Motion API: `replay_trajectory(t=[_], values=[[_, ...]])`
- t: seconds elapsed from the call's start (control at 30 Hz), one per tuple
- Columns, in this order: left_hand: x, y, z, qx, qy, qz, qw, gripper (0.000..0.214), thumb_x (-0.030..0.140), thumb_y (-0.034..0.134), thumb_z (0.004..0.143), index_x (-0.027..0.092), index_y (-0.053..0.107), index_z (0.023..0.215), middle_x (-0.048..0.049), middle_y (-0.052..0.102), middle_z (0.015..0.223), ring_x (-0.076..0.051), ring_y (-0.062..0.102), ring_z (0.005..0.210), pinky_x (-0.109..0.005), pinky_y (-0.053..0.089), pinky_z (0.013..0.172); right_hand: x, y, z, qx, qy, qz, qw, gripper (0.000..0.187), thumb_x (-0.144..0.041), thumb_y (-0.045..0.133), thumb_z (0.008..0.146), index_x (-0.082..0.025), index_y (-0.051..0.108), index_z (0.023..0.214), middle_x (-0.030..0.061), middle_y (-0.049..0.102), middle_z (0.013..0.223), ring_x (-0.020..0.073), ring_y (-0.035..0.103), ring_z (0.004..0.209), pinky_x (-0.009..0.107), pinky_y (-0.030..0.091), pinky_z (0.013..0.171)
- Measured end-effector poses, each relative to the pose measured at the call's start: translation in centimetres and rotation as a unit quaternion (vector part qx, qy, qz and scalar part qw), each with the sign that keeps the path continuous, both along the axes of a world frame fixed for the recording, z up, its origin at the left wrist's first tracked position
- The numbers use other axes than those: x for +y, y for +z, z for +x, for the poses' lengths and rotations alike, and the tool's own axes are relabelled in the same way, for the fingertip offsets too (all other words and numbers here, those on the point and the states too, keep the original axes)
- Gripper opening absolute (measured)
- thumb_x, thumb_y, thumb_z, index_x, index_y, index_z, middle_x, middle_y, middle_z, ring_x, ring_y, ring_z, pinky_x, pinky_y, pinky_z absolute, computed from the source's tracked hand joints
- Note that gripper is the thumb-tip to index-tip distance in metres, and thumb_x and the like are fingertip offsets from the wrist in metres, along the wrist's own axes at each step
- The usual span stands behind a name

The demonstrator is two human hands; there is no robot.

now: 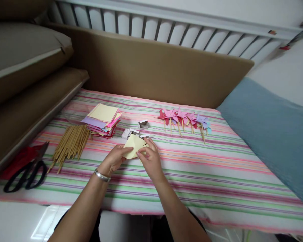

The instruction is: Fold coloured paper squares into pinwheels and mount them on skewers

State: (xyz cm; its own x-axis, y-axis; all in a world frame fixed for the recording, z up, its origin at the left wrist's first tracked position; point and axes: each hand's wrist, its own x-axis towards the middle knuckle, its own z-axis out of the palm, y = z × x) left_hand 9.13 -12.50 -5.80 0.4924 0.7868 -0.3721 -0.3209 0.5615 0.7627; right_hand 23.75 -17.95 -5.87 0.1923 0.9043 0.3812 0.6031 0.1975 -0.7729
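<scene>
A pale yellow square of paper (134,145) is held up between both hands above the striped cloth. My left hand (116,157) grips its left side, thumb on top and fingers underneath. At its right side, my right hand (149,155) pinches the edge, where a slit shows near the fingers. Just behind the paper lie a small white box (126,133) and an opened grey-and-white box piece (143,124). To the left sits a stack of coloured paper squares (103,112), with a yellow one on top.
A bundle of thin wooden sticks (72,143) and black-handled scissors (27,174) lie at the left, near red material (17,160). Several paper pinwheels on sticks (183,116) lie at the back right. A brown board (151,69) stands behind; cushions (35,85) are stacked at left.
</scene>
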Motion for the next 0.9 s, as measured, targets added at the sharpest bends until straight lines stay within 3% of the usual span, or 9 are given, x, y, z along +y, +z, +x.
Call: replay_trajectory(t=[0.17,0.43,0.53,0.6,0.67,0.77,0.9], values=[[-0.5,0.5,0.5,-0.009,-0.003,0.001,1.0,0.029,0.02,0.077,0.06,0.008,0.071,0.087,-0.0112,0.073,0.083,-0.019,0.065,0.074,-0.033,0.052,0.076,0.3,-0.5,0.0,0.028,-0.022,-0.012,0.999,0.004,-0.022,0.064,0.074,-0.021,0.064,0.07,0.0083,0.049,0.133,0.0269,0.033,0.131,0.051,0.027,0.105],[-0.7,0.9,0.7,0.046,0.002,0.032,0.998,0.037,0.017,0.081,0.05,0.01,0.072,0.085,-0.0089,0.073,0.08,-0.018,0.065,0.07,-0.027,0.048,0.069,0.4,-1.2,-0.1,0.001,-0.026,0.013,1.0,0.005,-0.018,0.064,0.072,-0.021,0.062,0.075,0.0106,0.05,0.131,0.028,0.036,0.128,0.053,0.029,0.103],[-0.6,0.7,0.5,0.089,-0.004,0.066,0.994,0.033,0.016,0.079,0.05,0.01,0.072,0.082,-0.0069,0.073,0.075,-0.018,0.064,0.067,-0.027,0.046,0.066,0.5,-1.0,0.2,0.0,-0.029,0.007,1.0,0.04,-0.017,0.069,0.066,-0.022,0.059,0.104,0.0121,0.053,0.126,0.0289,0.042,0.123,0.051,0.032,0.101],[-0.5,0.7,0.4,0.114,-0.014,0.097,0.989,0.029,0.015,0.076,0.052,0.01,0.072,0.08,-0.0053,0.072,0.072,-0.017,0.062,0.064,-0.026,0.045,0.064,0.5,-0.8,0.7,0.014,-0.019,-0.03,0.999,0.065,-0.017,0.071,0.062,-0.023,0.05,0.123,0.0113,0.057,0.118,0.0285,0.049,0.114,0.048,0.039,0.096],[-0.5,0.6,0.4,0.134,-0.027,0.124,0.983,0.029,0.012,0.073,0.053,0.011,0.071,0.081,-0.0033,0.07,0.069,-0.016,0.061,0.061,-0.025,0.044,0.061,0.5,-0.3,1.3,0.05,0.01,-0.092,0.995,0.074,-0.018,0.071,0.061,-0.025,0.044,0.13,0.0085,0.061,0.111,0.0261,0.057,0.103,0.042,0.047,0.085],[-0.7,0.6,0.6,0.154,-0.047,0.144,0.976,0.036,0.006,0.069,0.052,0.012,0.069,0.087,-0.0008,0.069,0.068,-0.014,0.058,0.057,-0.022,0.042,0.055,0.3,0.4,2.0,0.12,0.07,-0.17,0.975,0.071,-0.016,0.068,0.063,-0.025,0.045,0.13,0.0051,0.064,0.104,0.0218,0.061,0.09,0.033,0.051,0.072],[-1.0,0.7,0.8,0.143,-0.069,0.156,0.975,0.045,0.003,0.067,0.051,0.014,0.068,0.095,-0.0008,0.069,0.075,-0.014,0.059,0.061,-0.022,0.043,0.057,0.0,1.3,2.2,0.163,0.104,-0.201,0.96,0.059,-0.014,0.068,0.06,-0.022,0.056,0.118,0.0029,0.066,0.097,0.0199,0.062,0.083,0.031,0.05,0.068]])
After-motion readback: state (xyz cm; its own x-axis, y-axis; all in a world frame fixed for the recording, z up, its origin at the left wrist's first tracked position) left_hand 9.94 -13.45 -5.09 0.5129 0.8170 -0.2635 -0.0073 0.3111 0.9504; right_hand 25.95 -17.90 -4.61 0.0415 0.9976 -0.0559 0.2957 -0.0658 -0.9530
